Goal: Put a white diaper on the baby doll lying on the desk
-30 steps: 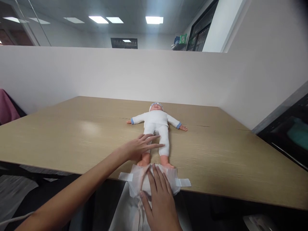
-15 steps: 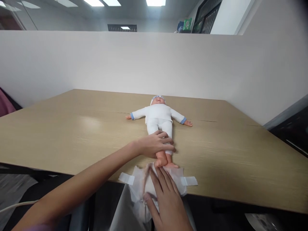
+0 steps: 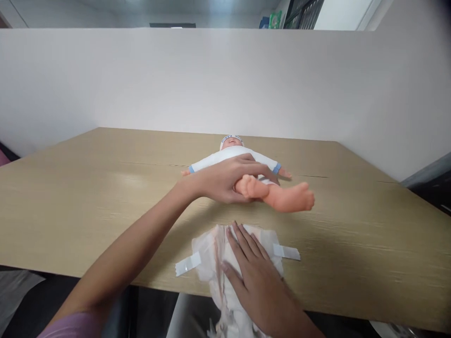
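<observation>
- Left hand (image 3: 230,178): at the centre of the frame, fingers curled round the lower legs of the doll, clasping them together; its forearm runs in from the lower left.
- Doll (image 3: 232,151): on its back in the upper middle of the table (image 3: 105,206), arms out to both sides, hat (image 3: 231,138) farthest away. Its legs are held up off the table; one foot (image 3: 296,197) points right, the other shows just beside the left hand.
- Right hand (image 3: 259,281): lower centre, laid flat on the diaper, fingers straight and slightly spread, thumb apart.
- Diaper (image 3: 207,251): lower centre, unfolded, its far part on the table and its near end past the table's edge; one tab (image 3: 188,264) sticks out left, another (image 3: 287,252) right.
- Wall (image 3: 211,80): pale, across the upper frame.
- Sleeve (image 3: 72,326): purple, lower left corner.
</observation>
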The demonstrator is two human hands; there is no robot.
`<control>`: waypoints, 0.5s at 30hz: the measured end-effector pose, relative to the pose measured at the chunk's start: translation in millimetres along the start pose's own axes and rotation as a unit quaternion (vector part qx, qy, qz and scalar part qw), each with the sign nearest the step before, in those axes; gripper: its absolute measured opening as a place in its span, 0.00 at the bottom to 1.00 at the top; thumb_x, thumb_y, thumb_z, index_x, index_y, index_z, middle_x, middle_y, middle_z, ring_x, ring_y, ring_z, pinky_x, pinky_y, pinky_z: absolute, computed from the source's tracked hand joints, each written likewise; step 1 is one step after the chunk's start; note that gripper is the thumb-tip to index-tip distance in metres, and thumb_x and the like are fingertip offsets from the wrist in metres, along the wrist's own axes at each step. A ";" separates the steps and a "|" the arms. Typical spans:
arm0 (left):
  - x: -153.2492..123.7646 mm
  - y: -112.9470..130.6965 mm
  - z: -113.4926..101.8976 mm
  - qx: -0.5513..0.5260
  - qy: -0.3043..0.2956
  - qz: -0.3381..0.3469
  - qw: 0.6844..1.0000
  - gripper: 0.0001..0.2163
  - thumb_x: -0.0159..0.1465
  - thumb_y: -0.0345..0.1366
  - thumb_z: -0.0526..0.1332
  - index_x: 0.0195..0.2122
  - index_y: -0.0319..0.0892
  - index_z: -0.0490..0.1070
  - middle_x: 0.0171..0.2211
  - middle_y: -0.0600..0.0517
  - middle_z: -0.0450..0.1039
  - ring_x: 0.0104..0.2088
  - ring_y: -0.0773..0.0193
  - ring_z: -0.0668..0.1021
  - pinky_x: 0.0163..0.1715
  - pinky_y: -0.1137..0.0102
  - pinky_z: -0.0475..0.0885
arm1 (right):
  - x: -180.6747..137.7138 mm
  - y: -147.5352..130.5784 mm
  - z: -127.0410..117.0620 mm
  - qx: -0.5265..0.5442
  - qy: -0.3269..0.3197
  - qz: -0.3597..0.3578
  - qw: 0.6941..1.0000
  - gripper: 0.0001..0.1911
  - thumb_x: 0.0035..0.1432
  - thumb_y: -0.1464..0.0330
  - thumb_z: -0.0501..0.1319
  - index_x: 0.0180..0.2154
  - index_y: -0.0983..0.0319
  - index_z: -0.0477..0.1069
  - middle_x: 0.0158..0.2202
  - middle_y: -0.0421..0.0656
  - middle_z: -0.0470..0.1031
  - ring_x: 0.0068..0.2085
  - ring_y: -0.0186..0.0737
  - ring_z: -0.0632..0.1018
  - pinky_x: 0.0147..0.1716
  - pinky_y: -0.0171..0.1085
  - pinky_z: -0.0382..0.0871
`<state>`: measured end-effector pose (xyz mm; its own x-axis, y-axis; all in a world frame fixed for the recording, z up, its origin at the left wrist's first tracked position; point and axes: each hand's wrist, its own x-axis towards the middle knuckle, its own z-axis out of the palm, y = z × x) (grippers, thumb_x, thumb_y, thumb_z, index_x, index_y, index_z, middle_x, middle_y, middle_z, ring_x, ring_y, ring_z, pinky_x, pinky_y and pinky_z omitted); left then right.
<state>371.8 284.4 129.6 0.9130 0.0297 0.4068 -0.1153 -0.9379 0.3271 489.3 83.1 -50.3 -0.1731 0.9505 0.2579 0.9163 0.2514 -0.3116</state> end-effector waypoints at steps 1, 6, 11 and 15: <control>1.2 -1.1 -4.6 0.002 0.012 -0.005 1.000 0.19 0.67 0.34 0.64 0.59 0.46 0.76 0.57 0.48 0.80 0.55 0.53 0.78 0.59 0.56 0.73 | 6.8 2.0 -1.3 0.003 -0.006 0.000 1.000 0.32 0.79 0.58 0.52 0.77 0.60 0.56 0.80 0.45 0.52 0.79 0.50 0.57 0.75 0.57 0.61; 3.5 -7.6 -19.2 -0.011 0.055 -0.017 0.998 0.17 0.66 0.33 0.66 0.56 0.43 0.78 0.53 0.49 0.82 0.53 0.55 0.79 0.63 0.56 0.70 | 44.6 11.8 -4.5 0.002 -0.042 -0.003 0.999 0.32 0.80 0.58 0.50 0.77 0.63 0.56 0.80 0.46 0.50 0.80 0.48 0.53 0.78 0.56 0.54; -0.7 -13.9 -27.2 -0.041 0.064 -0.011 0.997 0.19 0.66 0.33 0.68 0.59 0.39 0.76 0.56 0.46 0.81 0.56 0.54 0.80 0.59 0.59 0.74 | 96.7 31.7 3.4 -0.003 -0.042 -0.011 0.999 0.32 0.79 0.59 0.51 0.77 0.66 0.56 0.79 0.52 0.54 0.80 0.50 0.54 0.78 0.56 0.50; -2.0 -16.5 -28.2 -0.042 0.072 -0.027 0.996 0.21 0.65 0.36 0.70 0.59 0.41 0.76 0.57 0.48 0.80 0.56 0.50 0.81 0.55 0.59 0.77 | 148.6 55.9 12.1 0.003 -0.022 -0.028 0.999 0.31 0.79 0.59 0.54 0.74 0.68 0.61 0.76 0.57 0.61 0.78 0.55 0.59 0.77 0.57 0.52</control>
<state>360.8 309.5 147.4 0.8535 0.1341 0.5035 -0.1060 -0.9014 0.4198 510.5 240.6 -40.5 -0.2406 0.9418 0.2347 0.9025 0.3060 -0.3029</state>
